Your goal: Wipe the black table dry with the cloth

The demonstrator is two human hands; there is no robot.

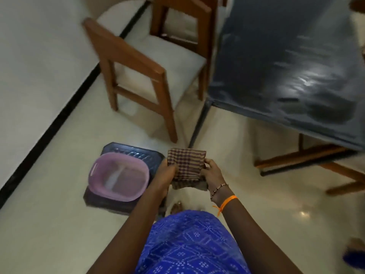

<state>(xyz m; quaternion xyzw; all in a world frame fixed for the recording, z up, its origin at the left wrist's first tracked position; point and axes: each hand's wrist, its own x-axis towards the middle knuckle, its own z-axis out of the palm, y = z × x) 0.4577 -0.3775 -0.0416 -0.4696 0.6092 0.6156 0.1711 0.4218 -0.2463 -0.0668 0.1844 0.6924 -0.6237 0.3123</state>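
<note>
Standing close, the person has the checked cloth [185, 167] stretched between both hands, low in front of the blue patterned dress [189, 246]: the left hand [166, 173] grips its left edge with fingers curled over the fabric, and the right hand [212, 171] pinches the right edge, a beaded bracelet and an orange thread on that wrist. The cloth is folded into a thick pad and is well apart from the black tabletop [286, 62], so no wiping has begun, I'd say. Just beside the left hand a pink basin [118, 176] sits on a dark stool or crate [136, 155]; a careless swing of the elbow on turning could tip it, and whether it holds water I cannot tell. The pale floor [246, 194] is glossy, and any drips would make it slippery underfoot. Farther off, a wooden chair [138, 72] stands near the tabletop's corner and may block the reach along that side. The tabletop itself shows pale streaks and a bright sheen that look like wet patches; a cloth already damp would only smear them around.
</note>
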